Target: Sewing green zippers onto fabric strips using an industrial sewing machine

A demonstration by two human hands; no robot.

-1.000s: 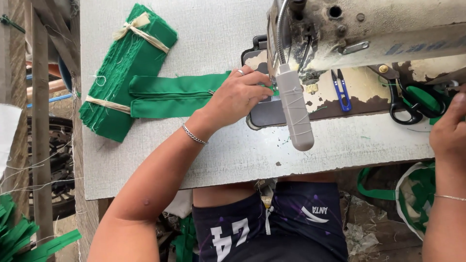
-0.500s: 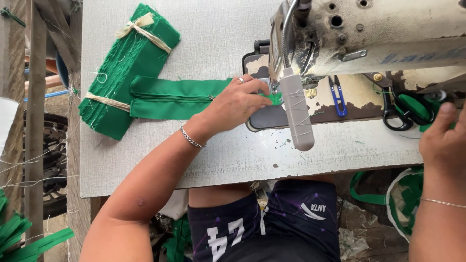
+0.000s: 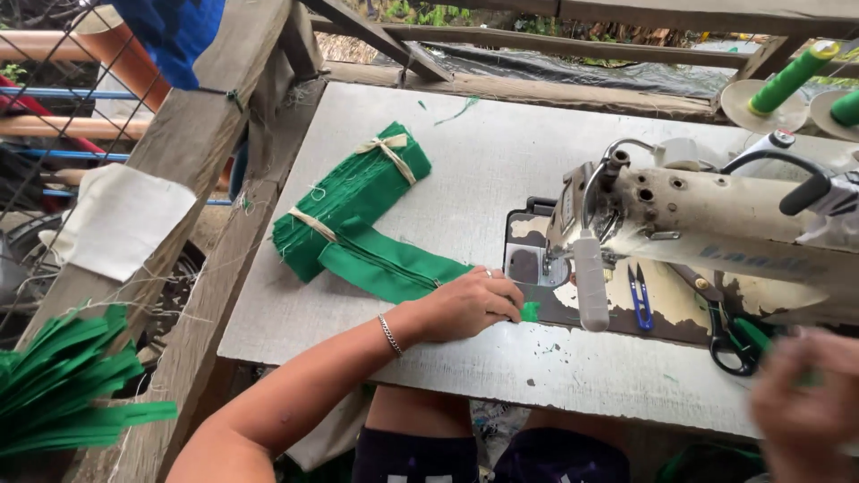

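Observation:
My left hand (image 3: pixel 470 306) rests flat on a long green fabric strip with a zipper (image 3: pixel 385 266), pinning its end to the table just left of the sewing machine's needle area (image 3: pixel 537 268). A bracelet circles that wrist. My right hand (image 3: pixel 805 402) is blurred at the lower right, near the table's front edge, with a bit of green showing at it; what it grips is unclear. The old cream sewing machine (image 3: pixel 716 233) stands at the right.
A tied bundle of green fabric pieces (image 3: pixel 349 201) lies behind the strip. Blue thread snips (image 3: pixel 640 300) and green-handled scissors (image 3: pixel 738 344) sit on the machine bed. Green thread spools (image 3: pixel 792 76) stand at the back right. Wooden posts (image 3: pixel 206 161) and more green strips (image 3: pixel 63 385) are at left.
The view has tilted and swung left. My left hand stays on the green strip. My right hand has dropped lower right and is blurred by motion.

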